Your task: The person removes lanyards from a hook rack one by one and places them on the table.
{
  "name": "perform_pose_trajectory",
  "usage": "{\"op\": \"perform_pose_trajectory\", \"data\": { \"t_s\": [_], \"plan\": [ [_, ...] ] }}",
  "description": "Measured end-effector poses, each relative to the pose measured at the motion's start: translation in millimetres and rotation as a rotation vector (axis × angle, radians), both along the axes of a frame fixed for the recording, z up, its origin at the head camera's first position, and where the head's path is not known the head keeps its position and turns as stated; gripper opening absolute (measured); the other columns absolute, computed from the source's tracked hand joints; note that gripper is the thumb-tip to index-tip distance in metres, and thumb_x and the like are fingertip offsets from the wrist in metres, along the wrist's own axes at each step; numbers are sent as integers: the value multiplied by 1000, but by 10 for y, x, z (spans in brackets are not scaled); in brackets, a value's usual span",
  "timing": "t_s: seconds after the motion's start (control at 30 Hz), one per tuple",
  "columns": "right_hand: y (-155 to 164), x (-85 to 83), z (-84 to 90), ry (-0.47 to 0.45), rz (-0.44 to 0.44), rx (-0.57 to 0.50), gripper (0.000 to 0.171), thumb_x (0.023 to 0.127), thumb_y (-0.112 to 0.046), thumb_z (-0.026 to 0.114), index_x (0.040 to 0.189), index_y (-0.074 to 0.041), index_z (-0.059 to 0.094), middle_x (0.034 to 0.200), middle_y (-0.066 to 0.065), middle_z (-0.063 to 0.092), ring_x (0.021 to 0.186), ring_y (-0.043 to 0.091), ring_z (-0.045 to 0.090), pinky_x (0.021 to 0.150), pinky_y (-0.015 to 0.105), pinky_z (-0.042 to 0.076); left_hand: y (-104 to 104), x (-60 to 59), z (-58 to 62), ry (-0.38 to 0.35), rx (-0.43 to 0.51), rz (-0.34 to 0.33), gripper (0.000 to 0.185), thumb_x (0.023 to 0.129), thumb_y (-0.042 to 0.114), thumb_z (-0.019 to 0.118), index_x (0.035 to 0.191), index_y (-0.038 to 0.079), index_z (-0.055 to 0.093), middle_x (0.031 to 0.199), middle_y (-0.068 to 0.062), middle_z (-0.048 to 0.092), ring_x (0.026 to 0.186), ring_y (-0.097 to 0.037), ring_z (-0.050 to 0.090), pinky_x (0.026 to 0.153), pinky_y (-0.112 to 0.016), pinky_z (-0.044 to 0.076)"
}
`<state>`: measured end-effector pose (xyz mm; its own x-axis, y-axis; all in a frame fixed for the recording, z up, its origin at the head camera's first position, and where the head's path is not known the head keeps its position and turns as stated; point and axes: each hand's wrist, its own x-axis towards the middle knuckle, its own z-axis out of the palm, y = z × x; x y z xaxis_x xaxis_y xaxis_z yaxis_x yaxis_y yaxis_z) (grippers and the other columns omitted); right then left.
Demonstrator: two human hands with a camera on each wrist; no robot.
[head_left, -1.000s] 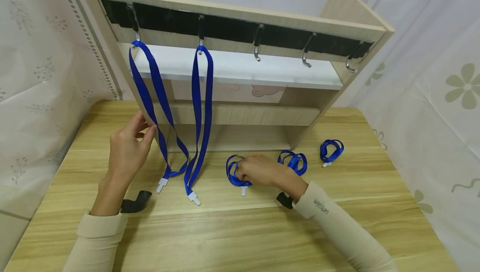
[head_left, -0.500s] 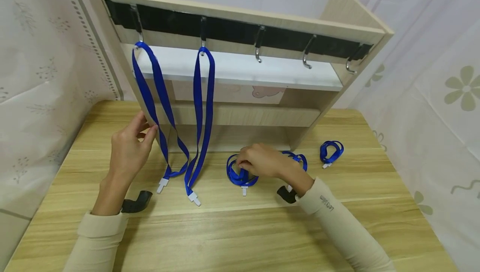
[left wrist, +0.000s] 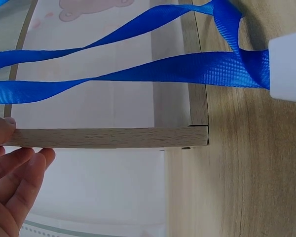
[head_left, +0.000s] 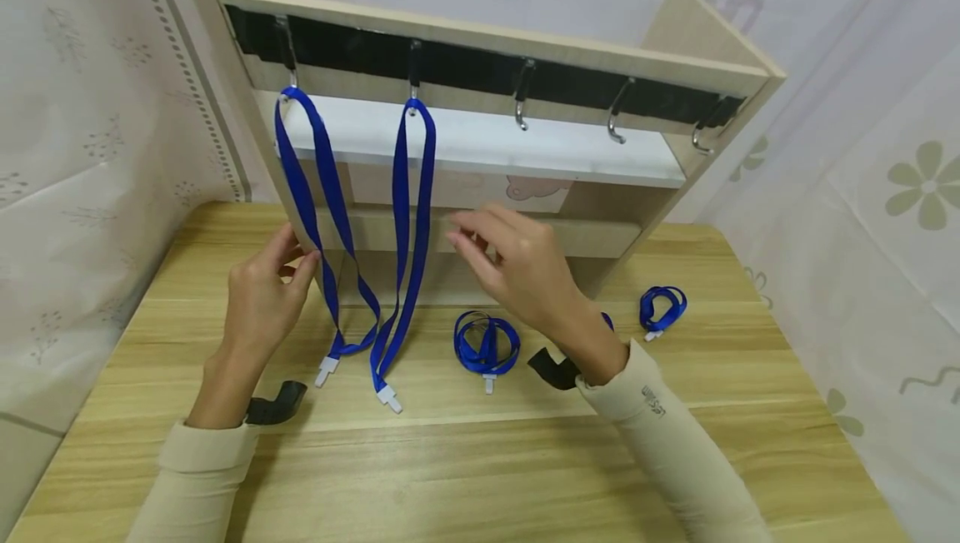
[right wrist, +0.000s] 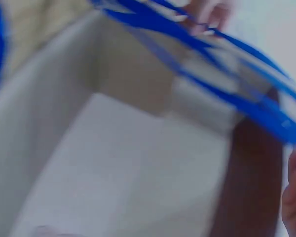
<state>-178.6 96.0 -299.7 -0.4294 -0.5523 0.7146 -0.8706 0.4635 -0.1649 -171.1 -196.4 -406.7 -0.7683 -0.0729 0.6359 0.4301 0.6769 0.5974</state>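
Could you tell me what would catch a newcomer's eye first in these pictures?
Most striking are two long blue lanyards hanging from the leftmost hooks of the wooden rack, their white clips on the table. The left hand rests against the rack's left edge, beside the first lanyard, while the right hand hovers empty above a coiled lanyard.

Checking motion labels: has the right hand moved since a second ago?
Yes. The right hand has risen off the coiled lanyard on the table, up toward the rack, holding nothing.
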Motion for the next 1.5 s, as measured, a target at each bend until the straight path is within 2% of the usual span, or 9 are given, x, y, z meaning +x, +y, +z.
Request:
{"op": "perform_pose_trajectory", "data": {
  "t_s": [0.13, 0.3, 0.43, 0.57, 0.77, 0.97, 1.17, 1.3, 1.5],
  "plan": [
    [-280, 43, 310, 114, -56, -142, 25, 95, -12, 67, 111, 7, 67, 85, 12, 68, 62, 15, 61, 52, 20, 49, -17, 8, -7, -4, 7, 3, 29, 89, -8, 67, 117, -3, 62, 104, -25, 72, 94, -43, 71, 70, 7, 35],
    [-552, 12, 560, 99, -221, -177, 46, 94, -32, 69, 120, 7, 62, 86, 12, 69, 62, 16, 64, 52, 21, 48, -20, 1, -8, 0, 18, -4, 33, 89, -8, 67, 121, -3, 62, 106, -24, 72, 94, -43, 71, 70, 6, 36],
    [-667, -22, 677, 84, -335, -122, 41, 95, -38, 67, 102, 2, 66, 74, 8, 67, 56, 18, 59, 47, 26, 43, -18, 0, -7, 4, 22, -19, 36, 89, -7, 68, 124, -3, 61, 108, -25, 71, 95, -42, 71, 70, 6, 38],
    [-707, -4, 767, 61, -403, -63, 32, 100, -27, 59, 86, 0, 66, 65, 6, 64, 49, 16, 55, 44, 26, 39, -13, 1, -5, 2, 14, -15, 36, 89, -6, 68, 124, -2, 61, 108, -25, 72, 95, -41, 72, 68, -4, 50],
    [-691, 75, 893, -15, -445, 0, 28, 100, -9, 50, 79, 0, 66, 59, 4, 58, 48, 14, 47, 45, 25, 35, -2, -4, 0, -7, 17, -15, 36, 89, -7, 68, 123, -3, 61, 110, -25, 71, 95, -41, 71, 70, 6, 37],
    [-600, 173, 1010, -73, -370, 7, 30, 100, -11, 51, 74, -3, 65, 58, 3, 55, 50, 14, 50, 48, 24, 37, -5, 12, 5, -2, 14, -15, 34, 89, -7, 68, 122, -4, 61, 110, -25, 71, 94, -42, 71, 70, 7, 35],
    [-467, 217, 1084, -117, -222, -88, 19, 98, -14, 60, 92, -4, 75, 62, 1, 65, 49, 8, 51, 45, 21, 33, -17, 5, 3, 6, 8, -19, 33, 89, -7, 67, 122, -4, 61, 109, -26, 71, 94, -42, 71, 70, 7, 35],
    [-387, 234, 1092, -263, -112, -124, 16, 97, -14, 63, 93, -4, 74, 62, -1, 65, 46, 3, 52, 41, 20, 35, -26, 5, -3, 8, 5, -20, 34, 89, -7, 67, 122, -3, 61, 110, -25, 71, 94, -42, 72, 70, 7, 35],
    [-295, 286, 1006, -433, 70, -56, 12, 96, -10, 64, 89, -6, 73, 71, -3, 68, 52, 5, 59, 43, 23, 42, -26, 2, -10, 10, 3, -22, 34, 89, -7, 67, 123, -4, 61, 111, -25, 71, 94, -42, 72, 71, 7, 35]
  ]
}}
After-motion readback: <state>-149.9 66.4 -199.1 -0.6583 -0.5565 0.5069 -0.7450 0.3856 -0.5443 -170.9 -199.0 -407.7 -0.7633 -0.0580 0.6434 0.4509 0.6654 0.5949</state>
